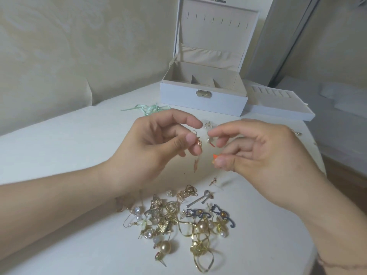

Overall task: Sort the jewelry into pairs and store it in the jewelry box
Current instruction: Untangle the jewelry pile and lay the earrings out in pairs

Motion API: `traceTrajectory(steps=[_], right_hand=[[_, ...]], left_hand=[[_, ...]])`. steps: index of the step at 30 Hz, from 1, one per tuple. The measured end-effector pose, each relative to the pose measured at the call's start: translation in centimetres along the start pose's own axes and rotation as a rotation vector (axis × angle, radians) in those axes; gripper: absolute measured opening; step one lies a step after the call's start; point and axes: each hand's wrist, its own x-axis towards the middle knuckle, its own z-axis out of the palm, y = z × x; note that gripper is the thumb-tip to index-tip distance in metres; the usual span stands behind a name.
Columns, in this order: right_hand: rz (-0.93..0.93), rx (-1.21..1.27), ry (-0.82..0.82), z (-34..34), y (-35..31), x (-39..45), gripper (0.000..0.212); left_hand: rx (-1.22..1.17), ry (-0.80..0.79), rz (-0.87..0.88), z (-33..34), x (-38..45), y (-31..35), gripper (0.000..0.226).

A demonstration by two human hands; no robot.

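Head view looks down on a white counter (59, 155) with the jewelry box (204, 96) standing at its far edge, lid raised upright and the divided compartments inside partly visible behind the front wall. Just to the right of the box lies a removable tray (278, 104) with ring slots; its right end sits near the counter's rim. A tangle of pale green ribbon (148, 108) lies to the left of the box front.

Both forearms reach in from the bottom corners. The left hand (151, 143) has its fingers curled, thumb and forefinger pinching a thin gold hook earring (59, 141) whose rose-gold pendant dangles below the fingertips. The right hand (264, 153) mirrors it, thumb and a fingertip pinching a small orange earring (215, 156); its forefinger extends toward the left hand. The two hands hover above the counter, close together but not touching, between the box and the pile.

Nearer the camera lies the jewelry pile (188, 221): gold chains, pearl drops, star and flower pieces tangled so that single items are hard to separate. Two dark blue cat earrings (208, 213) sit side by side at its right edge, and a silver pin-shaped piece (200, 198) lies just above them. Small pieces beyond the hands are blurred and half hidden by the fingers. A thin bracelet on the right wrist is cut off by the frame.
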Motion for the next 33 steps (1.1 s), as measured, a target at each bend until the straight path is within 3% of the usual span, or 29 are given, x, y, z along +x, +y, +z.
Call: traceTrajectory(steps=[6,9,14,21,25,33], right_hand=[[0.118,0.198,-0.084,2.6,0.8,0.5,0.06],[0.146,0.247,-0.06,2.9,0.9,0.6,0.052],[0.139,0.099,-0.008,0.9,0.5,0.4,0.044],[0.062,-0.198,0.089,-5.3,-0.7,1.9,0.033],[0.135,-0.338,0.102,-7.6,1.0,3.5,0.025],[0.225,-0.367,0.124,-7.2,4.6,4.4,0.032]], left_hand=[[-0.165,0.053,0.007,0.3,0.0,0.4,0.017],[-0.159,0.063,0.008,0.1,0.0,0.4,0.012],[-0.083,0.113,-0.012,-0.4,0.2,-0.3,0.007],[0.131,-0.01,-0.092,-0.4,-0.1,-1.3,0.014],[0.198,-0.026,-0.072,-0.5,-0.2,-1.1,0.013],[0.758,-0.04,0.066,-0.4,-1.0,-0.7,0.012]])
